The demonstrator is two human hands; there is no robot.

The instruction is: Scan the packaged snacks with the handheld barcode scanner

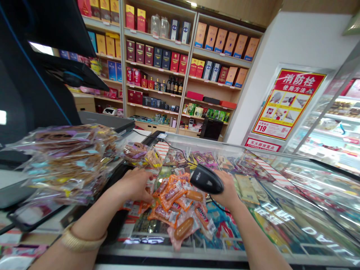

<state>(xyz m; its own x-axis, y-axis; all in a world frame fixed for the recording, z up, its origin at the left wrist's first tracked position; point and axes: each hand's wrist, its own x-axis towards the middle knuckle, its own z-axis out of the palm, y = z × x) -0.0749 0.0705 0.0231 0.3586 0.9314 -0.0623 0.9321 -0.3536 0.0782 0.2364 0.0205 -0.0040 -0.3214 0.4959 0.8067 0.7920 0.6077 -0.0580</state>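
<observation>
A loose heap of orange-and-clear plastic-wrapped sausage-shaped snacks (171,193) is spread on the glass-topped display counter (182,260), within reach of both hands. Over the heap's right side, a black, rounded plastic handheld scanner (206,180) is held in the right hand (227,187). The grip is closed around the scanner's handle, and its head is kept raised above the wrappers, presumably so that printed codes can be faced without the pieces being pressed. A thin black cable (180,150) is seen beyond the heap; slack in it would let the scanner be moved freely.

At the heap's left edge, the left hand (135,183) is lowered with fingers curved and thumb set apart; whether a wrapper is pinched beneath cannot be told. It is perhaps placed there so that single pieces can be separated. A gold-coloured woven-looking bracelet (80,243) is worn on that arm.

Left of the heap, a tall pile of flat brown goods in clear plastic bags (73,161) is stacked, seemingly to keep the two kinds apart.
</observation>
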